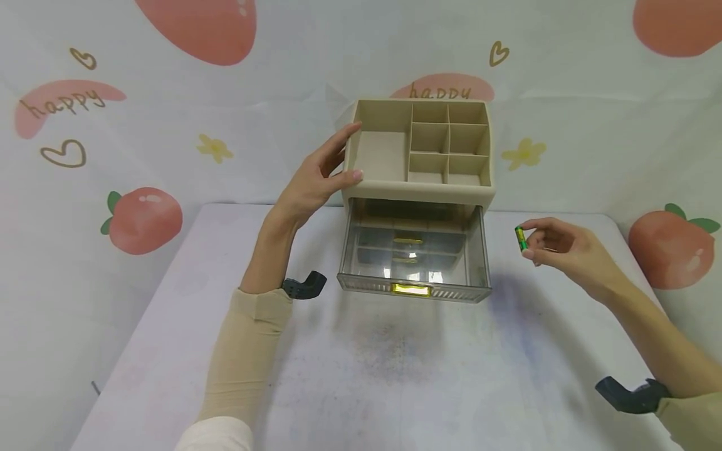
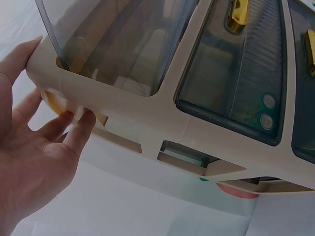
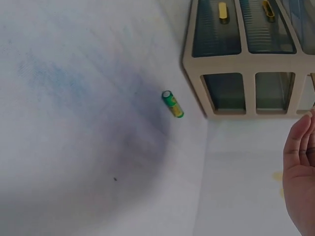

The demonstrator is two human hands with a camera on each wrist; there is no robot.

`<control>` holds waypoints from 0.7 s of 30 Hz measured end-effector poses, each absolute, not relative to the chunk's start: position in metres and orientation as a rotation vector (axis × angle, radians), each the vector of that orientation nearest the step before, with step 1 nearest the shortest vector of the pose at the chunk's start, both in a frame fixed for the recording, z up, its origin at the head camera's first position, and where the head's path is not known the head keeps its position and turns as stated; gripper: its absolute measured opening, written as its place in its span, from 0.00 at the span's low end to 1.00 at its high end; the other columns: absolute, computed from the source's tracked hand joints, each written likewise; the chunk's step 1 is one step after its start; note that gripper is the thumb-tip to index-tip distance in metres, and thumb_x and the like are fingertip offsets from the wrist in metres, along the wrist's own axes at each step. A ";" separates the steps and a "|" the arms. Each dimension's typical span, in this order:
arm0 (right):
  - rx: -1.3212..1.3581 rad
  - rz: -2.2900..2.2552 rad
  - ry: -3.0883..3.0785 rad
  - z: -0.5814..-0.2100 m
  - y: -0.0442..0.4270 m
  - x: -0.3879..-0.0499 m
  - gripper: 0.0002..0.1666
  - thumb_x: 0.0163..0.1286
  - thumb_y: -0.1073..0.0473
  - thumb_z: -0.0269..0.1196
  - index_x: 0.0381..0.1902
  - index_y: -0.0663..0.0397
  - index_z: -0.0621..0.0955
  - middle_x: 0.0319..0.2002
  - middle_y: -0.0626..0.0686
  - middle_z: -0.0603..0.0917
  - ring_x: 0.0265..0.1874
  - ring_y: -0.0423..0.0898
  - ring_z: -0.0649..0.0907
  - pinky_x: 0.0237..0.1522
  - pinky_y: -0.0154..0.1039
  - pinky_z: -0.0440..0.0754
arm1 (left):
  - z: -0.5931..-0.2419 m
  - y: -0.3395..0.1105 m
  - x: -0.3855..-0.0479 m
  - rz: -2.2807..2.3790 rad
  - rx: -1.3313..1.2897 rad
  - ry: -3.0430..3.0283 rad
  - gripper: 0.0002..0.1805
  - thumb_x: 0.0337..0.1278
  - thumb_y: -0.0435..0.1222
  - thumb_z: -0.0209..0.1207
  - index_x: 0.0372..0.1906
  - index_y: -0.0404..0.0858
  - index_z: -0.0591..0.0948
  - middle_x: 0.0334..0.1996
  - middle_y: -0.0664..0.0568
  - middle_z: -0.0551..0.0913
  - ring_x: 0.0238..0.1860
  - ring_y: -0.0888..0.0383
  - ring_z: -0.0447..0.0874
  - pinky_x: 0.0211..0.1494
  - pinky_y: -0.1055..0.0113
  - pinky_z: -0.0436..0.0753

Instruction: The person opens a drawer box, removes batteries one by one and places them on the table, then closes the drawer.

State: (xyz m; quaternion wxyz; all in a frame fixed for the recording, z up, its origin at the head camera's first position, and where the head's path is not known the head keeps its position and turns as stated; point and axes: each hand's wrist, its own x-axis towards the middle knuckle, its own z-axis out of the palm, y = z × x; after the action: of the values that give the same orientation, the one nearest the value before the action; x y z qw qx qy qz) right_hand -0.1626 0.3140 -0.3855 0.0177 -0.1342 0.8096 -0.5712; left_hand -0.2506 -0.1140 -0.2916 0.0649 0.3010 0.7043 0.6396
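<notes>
A cream desk organizer (image 1: 417, 191) stands against the backdrop, its top clear drawer (image 1: 414, 289) pulled out with nothing visible inside. My left hand (image 1: 310, 185) grips the organizer's upper left side, thumb and index finger at the rim; the left wrist view shows its other fingertips against the side wall. To the organizer's right, my right hand (image 1: 570, 250) hovers with thumb and fingers parted and bent. A green and yellow battery (image 3: 172, 104) lies on the table, apart from that hand in the right wrist view. From the head it lines up between thumb and index fingertips.
Open compartments (image 1: 449, 138) divide the organizer's top. Lower drawers with gold handles are shut; two round coin-like discs (image 2: 267, 113) show behind one front. The white table (image 1: 395, 376) extends toward me, with a printed backdrop (image 1: 282, 94) behind it.
</notes>
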 end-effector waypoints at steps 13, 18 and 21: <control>-0.314 -1.777 2.557 -0.413 0.319 -0.167 0.24 0.62 0.75 0.67 0.57 0.62 0.78 0.30 0.46 0.80 0.26 0.40 0.81 0.33 0.31 0.78 | -0.290 -0.113 -0.251 1.923 0.921 2.136 0.39 0.64 0.28 0.59 0.78 0.39 0.57 0.77 0.53 0.55 0.77 0.47 0.51 0.72 0.58 0.64; -0.276 -1.733 2.604 -0.423 0.322 -0.169 0.25 0.62 0.73 0.68 0.57 0.62 0.77 0.30 0.45 0.80 0.28 0.38 0.81 0.33 0.31 0.79 | -0.291 -0.114 -0.251 1.924 0.921 2.138 0.39 0.64 0.27 0.59 0.78 0.39 0.57 0.77 0.53 0.54 0.77 0.48 0.51 0.72 0.59 0.64; -0.256 -1.710 2.623 -0.430 0.324 -0.168 0.25 0.62 0.72 0.68 0.57 0.62 0.77 0.30 0.44 0.80 0.28 0.38 0.82 0.33 0.30 0.79 | -0.291 -0.114 -0.251 1.921 0.922 2.143 0.39 0.64 0.28 0.59 0.78 0.38 0.57 0.77 0.53 0.54 0.78 0.48 0.49 0.73 0.61 0.62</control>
State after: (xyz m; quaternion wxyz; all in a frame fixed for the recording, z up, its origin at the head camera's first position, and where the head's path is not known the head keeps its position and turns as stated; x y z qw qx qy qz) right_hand -0.1675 0.3238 -0.4299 -0.0001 -0.0816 0.8349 -0.5444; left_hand -0.2508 -0.1139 -0.2914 0.0597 0.3044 0.7080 0.6345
